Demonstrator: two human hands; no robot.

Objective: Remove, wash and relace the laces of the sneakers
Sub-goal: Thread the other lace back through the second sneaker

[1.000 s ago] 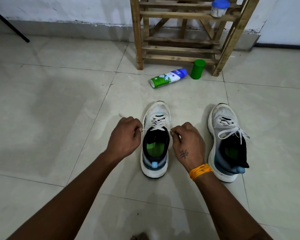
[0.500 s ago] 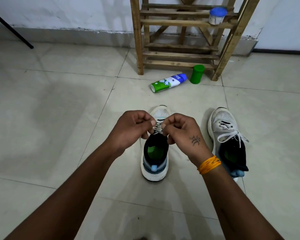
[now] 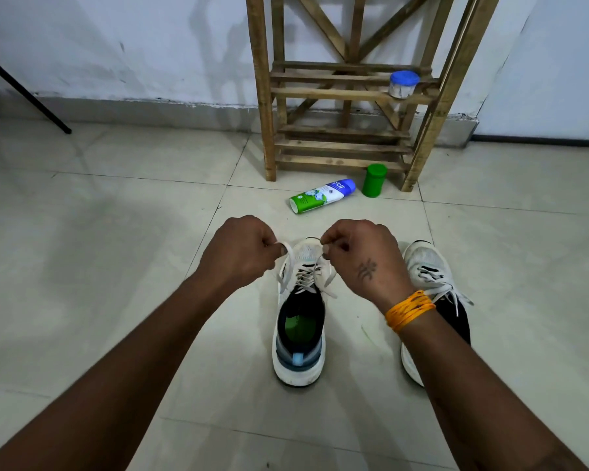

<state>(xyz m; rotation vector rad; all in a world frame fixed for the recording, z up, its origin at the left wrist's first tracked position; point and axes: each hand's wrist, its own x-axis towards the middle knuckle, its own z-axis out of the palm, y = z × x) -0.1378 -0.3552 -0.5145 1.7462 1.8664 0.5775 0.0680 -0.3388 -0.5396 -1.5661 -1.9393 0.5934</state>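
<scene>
Both hands have drawn apart; left hand (image 3: 238,249) and right hand (image 3: 357,253) each pinch a lace end (image 3: 284,266) above the left sneaker (image 3: 300,321); tying appears underway.

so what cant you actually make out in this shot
Head view only:
- Lace ends: hidden inside the curled left hand and right hand.
- Right sneaker: heel covered by the right forearm.
- Spray can label: too small to read.
- Wooden rack: top cut off by the frame edge.
</scene>
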